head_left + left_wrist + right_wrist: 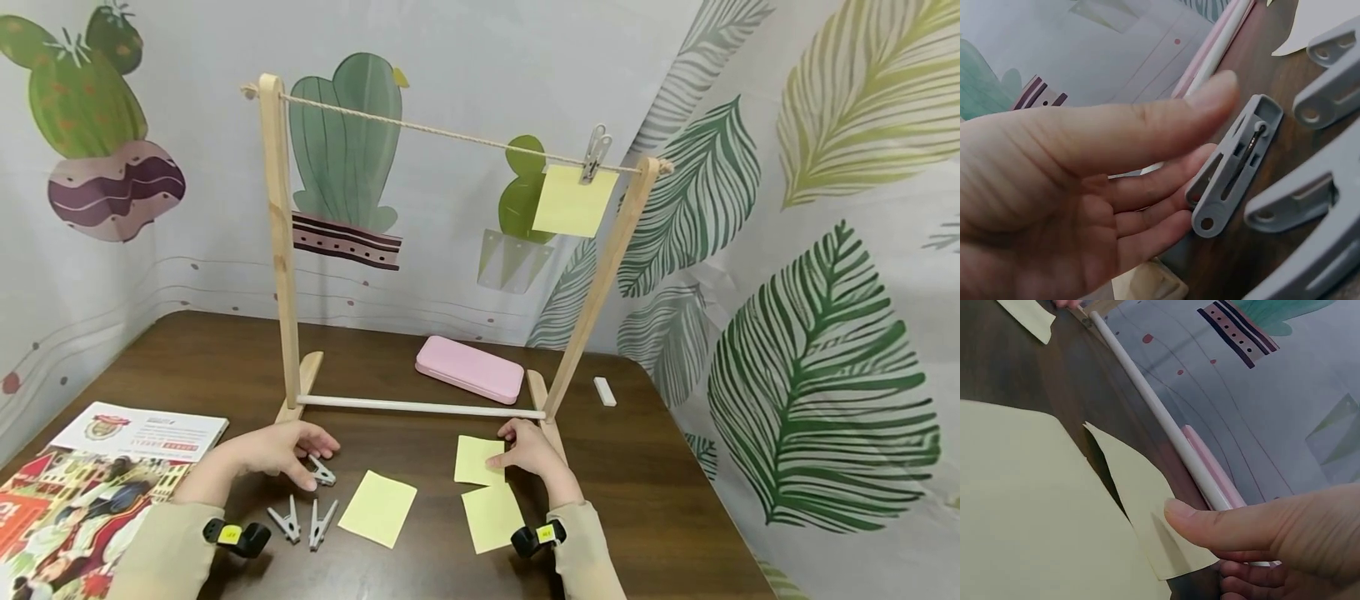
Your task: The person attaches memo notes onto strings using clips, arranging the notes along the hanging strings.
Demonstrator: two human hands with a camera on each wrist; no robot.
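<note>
My left hand (277, 454) hovers with thumb and fingers apart around a grey clothespin (322, 472). In the left wrist view the fingertips lie right at that clothespin's handle end, and the thumb stands over it, apart. Two more grey clothespins, one (287, 521) beside the other (321, 527), lie just nearer. My right hand (536, 454) touches the right edge of a yellow sticky note (476, 460) with its thumb, the fingers spread beyond the edge. In the right wrist view this note (1147, 500) curves up slightly. Another yellow note (492, 518) lies below it, a third (378, 508) between the hands.
A wooden frame (279, 250) carries a rope (450, 133), where a metal clip (595, 154) holds a yellow note (573, 204). Its white crossbar (420, 407) runs low behind the hands. Behind are a pink case (468, 368) and a white eraser-like block (604, 392). Magazines (82, 508) lie left.
</note>
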